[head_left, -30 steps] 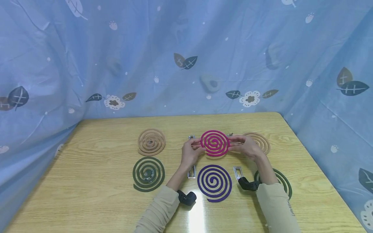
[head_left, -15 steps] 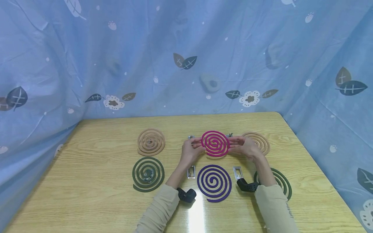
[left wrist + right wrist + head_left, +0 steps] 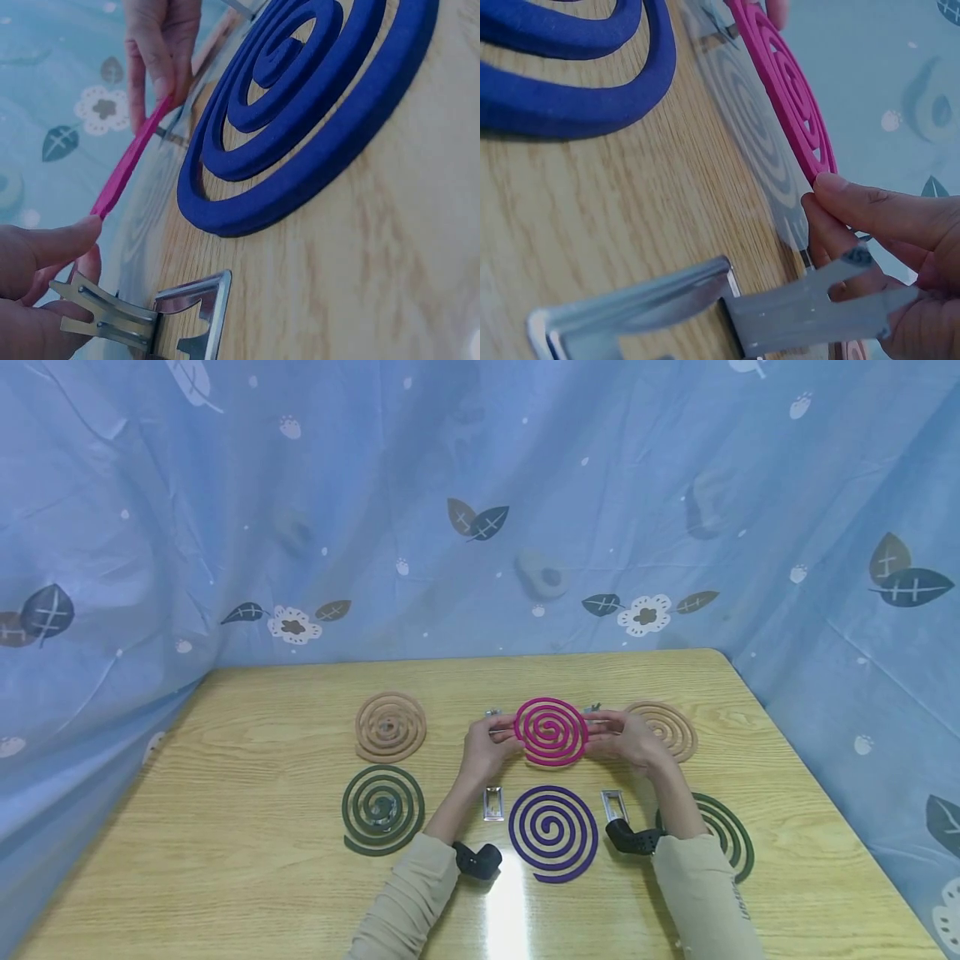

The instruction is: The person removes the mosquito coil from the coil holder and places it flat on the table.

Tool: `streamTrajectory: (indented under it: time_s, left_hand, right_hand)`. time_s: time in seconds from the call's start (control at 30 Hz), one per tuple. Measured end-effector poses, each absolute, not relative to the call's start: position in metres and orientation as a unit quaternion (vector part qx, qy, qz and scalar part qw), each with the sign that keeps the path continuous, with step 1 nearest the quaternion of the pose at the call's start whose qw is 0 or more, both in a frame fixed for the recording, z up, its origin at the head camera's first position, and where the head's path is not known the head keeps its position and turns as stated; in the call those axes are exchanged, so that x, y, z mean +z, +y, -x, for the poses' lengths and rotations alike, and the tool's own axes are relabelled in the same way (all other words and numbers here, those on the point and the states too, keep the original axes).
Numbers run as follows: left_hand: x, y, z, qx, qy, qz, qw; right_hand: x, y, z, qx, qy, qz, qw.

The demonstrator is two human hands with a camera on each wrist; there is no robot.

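Both hands hold a pink mosquito coil (image 3: 551, 728) by opposite edges, raised above the table and tilted towards the head camera. The left hand (image 3: 483, 752) pinches its left edge between thumb and fingers. On the other side the right hand (image 3: 639, 745) pinches the right edge, its thumb pressed on the rim in the right wrist view. Nearer the person lies a purple mosquito coil (image 3: 551, 828), which looks blue in the wrist views. A metal coil stand (image 3: 112, 315) with a split upright tongue appears by the left hand, and another metal stand (image 3: 802, 315) by the right.
At left, a tan coil (image 3: 362, 727) and a green coil (image 3: 382, 811) lie with metal showing at their centres. To the right are another tan coil (image 3: 686, 727) and green coil (image 3: 742, 843), partly covered by the right arm. More metal pieces show behind the hands.
The pink mosquito coil and both hands have shifted very slightly to the left. Both hands keep their hold on its edges, and the other coils stay in place.
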State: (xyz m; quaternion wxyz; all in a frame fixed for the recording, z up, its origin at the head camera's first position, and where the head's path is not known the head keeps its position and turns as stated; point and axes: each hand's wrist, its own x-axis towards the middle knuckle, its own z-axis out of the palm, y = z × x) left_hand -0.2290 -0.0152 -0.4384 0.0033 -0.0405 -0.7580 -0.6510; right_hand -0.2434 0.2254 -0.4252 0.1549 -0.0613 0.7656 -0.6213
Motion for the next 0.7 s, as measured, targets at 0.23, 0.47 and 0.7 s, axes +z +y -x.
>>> streamTrajectory:
  time_s: [0.23,0.47,0.7]
  left_hand:
    - [-0.4385,-0.0178,0.2299,-0.65,-0.76,0.03,-0.008]
    - [-0.44,-0.0209,0.2307,-0.643,-0.765,0.027,-0.018]
    - [-0.442,-0.0227,0.2333,-0.626,-0.779,0.026,-0.014]
  right_hand:
    - [-0.4278,0.2244,0.2446,-0.606,0.778,0.072,0.15]
    - [-0.4275,0.2199,0.2439,-0.617,0.77,0.06,0.15]
    - [-0.4262,0.2156,0.2443,-0.598,0.788,0.04,0.144]
